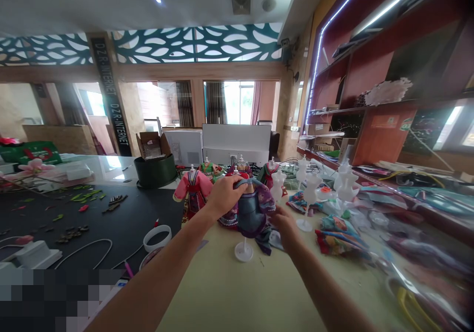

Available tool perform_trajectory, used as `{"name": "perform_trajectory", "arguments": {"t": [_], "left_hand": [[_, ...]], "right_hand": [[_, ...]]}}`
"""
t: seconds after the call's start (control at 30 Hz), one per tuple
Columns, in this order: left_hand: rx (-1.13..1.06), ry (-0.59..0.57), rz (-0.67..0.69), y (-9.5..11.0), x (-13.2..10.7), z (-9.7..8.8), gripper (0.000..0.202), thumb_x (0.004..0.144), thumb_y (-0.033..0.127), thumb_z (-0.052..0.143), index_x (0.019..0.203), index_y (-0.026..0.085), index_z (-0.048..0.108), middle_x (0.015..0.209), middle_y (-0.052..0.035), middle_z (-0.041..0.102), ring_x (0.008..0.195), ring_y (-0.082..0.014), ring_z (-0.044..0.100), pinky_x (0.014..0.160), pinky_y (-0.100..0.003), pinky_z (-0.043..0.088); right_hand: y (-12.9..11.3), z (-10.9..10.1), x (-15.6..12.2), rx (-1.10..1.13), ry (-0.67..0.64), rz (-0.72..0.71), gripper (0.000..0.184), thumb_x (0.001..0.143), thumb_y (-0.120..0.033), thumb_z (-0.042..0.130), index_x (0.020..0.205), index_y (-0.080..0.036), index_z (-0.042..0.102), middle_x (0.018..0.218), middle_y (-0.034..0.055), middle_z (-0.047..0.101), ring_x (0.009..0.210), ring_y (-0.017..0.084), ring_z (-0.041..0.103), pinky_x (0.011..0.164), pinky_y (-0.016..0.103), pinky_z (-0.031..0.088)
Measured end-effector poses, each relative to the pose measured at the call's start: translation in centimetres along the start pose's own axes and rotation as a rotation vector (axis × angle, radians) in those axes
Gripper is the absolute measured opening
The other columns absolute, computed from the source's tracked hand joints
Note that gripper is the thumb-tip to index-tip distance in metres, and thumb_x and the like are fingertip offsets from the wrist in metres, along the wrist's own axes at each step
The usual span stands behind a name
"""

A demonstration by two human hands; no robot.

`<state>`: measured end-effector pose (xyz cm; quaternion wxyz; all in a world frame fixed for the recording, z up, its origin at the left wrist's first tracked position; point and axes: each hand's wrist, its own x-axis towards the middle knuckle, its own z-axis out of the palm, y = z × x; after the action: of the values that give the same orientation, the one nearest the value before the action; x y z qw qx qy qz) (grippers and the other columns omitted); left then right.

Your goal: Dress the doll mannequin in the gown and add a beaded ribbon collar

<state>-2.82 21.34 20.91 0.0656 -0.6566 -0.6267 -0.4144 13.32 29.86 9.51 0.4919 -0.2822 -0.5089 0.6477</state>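
My left hand (224,196) grips the shoulder of a blue and purple doll dress (254,208), which hangs on a white mannequin stand with a round base (243,252). My right hand (283,226) is at the dress's lower edge, its fingers partly hidden behind the cloth. A pink doll dress on a stand (193,191) stands left of my left hand. Bare white mannequin stands (310,188) are to the right, beside a bundle of folded patterned fabric (338,238).
The pale yellow table (229,297) holds more dressed dolls at the back and plastic bags (418,258) at the right. A black table (129,238) to the left has green leaf cutouts, a white ring (157,238) and wire. Behind stand a dark green round box (155,171) and shelves.
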Motion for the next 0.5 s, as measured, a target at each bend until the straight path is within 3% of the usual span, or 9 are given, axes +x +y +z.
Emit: {"name": "perform_trajectory", "arguments": {"t": [0.1,0.23,0.5], "left_hand": [[-0.005,-0.006,-0.006,-0.1,0.0,0.1,0.027,0.080,0.035,0.049,0.088,0.018,0.068,0.084,-0.0051,0.070,0.077,-0.0205,0.061,0.065,-0.026,0.044],[-0.012,-0.012,-0.012,0.0,-0.1,0.1,0.028,0.079,0.037,0.050,0.089,0.019,0.068,0.085,-0.0049,0.070,0.078,-0.0212,0.061,0.066,-0.027,0.044],[-0.063,-0.053,-0.006,0.1,0.2,-0.4,0.025,0.079,0.034,0.050,0.086,0.020,0.068,0.086,-0.0030,0.070,0.081,-0.0197,0.062,0.070,-0.026,0.047]], "right_hand": [[2.1,-0.4,-1.5,0.067,0.005,0.155,0.026,0.054,-0.032,0.061,0.075,-0.017,0.063,0.076,0.0056,0.064,0.073,0.019,0.059,0.063,0.028,0.045],[3.3,0.6,-2.6,0.143,-0.062,0.315,0.029,0.058,-0.041,0.066,0.069,-0.014,0.060,0.069,0.0064,0.063,0.062,0.016,0.058,0.062,0.029,0.046],[4.5,2.1,-3.2,0.152,-0.042,0.352,0.023,0.056,-0.029,0.073,0.065,-0.014,0.057,0.055,0.0005,0.058,0.049,0.010,0.051,0.054,0.022,0.042]]}}
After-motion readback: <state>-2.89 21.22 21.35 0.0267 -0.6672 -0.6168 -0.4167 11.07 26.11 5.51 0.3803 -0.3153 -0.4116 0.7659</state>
